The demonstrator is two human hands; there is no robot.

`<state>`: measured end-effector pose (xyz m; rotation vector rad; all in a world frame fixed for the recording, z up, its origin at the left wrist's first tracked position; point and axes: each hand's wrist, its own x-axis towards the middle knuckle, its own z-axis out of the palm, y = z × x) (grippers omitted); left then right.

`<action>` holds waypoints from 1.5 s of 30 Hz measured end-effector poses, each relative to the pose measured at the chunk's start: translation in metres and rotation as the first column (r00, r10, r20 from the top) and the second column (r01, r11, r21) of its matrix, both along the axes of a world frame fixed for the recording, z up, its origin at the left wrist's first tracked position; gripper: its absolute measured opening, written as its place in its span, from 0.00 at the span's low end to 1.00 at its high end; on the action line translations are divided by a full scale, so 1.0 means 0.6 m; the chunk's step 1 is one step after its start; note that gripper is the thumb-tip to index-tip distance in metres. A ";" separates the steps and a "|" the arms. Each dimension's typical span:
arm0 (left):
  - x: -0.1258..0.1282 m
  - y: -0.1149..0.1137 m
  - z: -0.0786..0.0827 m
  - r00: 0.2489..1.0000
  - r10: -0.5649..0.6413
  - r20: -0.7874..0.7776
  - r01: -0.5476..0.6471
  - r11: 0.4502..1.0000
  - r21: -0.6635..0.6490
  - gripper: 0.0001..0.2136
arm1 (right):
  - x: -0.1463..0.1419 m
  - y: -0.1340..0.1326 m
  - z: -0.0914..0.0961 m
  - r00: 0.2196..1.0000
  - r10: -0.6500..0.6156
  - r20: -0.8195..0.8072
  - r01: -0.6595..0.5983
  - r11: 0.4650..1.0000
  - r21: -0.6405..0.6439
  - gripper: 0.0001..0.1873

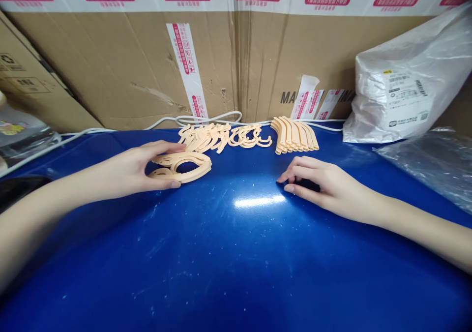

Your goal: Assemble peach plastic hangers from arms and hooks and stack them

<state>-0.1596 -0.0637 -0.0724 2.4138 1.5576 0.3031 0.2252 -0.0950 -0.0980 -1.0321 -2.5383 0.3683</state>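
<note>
My left hand (pixel 147 167) is closed round a small stack of beige folding hangers (pixel 193 174), curved plastic pieces lying on the blue table (pixel 221 253). Its thumb runs along the near side and the fingers along the far side, hiding the stack's left end. Just beyond lie a pile of beige slotted curved pieces (pixel 204 137) and several beige hooks (pixel 249 136). My right hand (pixel 319 182) rests on the table with fingers loosely curled, thumb and index tips a little apart, nothing visible between them. Farther back from it sits a neat row of beige curved hanger arms (pixel 295 136).
Large cardboard boxes (pixel 129 66) wall off the back. A white cable (pixel 162 121) runs along the rear edge. At right stand a white plastic bag (pixel 391 96) with a label and some clear plastic film (pixel 431 162). A dark object (pixel 22 189) lies at far left, partly behind my forearm.
</note>
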 end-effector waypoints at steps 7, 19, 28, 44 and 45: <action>-0.004 -0.010 0.020 0.994 0.056 -0.099 -0.050 0.997 0.063 0.41 | -0.001 -0.002 0.000 1.000 0.007 0.004 -0.007 1.000 0.007 0.11; -0.026 -0.015 0.049 0.941 0.154 -0.300 -0.171 0.985 -0.032 0.26 | -0.003 -0.004 0.006 1.000 0.023 0.007 -0.023 0.999 0.027 0.12; -0.042 -0.009 0.048 0.924 0.120 -0.362 -0.176 0.976 -0.126 0.22 | -0.002 -0.006 0.005 0.999 0.023 0.027 -0.024 1.000 0.018 0.11; -0.030 -0.015 0.056 0.908 0.183 -0.378 -0.241 0.964 -0.114 0.24 | -0.002 -0.005 0.007 0.999 0.043 0.016 -0.044 0.998 0.053 0.12; -0.026 -0.017 0.058 0.907 0.210 -0.365 -0.261 0.960 -0.098 0.26 | -0.002 -0.005 0.008 0.999 0.043 0.016 -0.044 0.998 0.052 0.12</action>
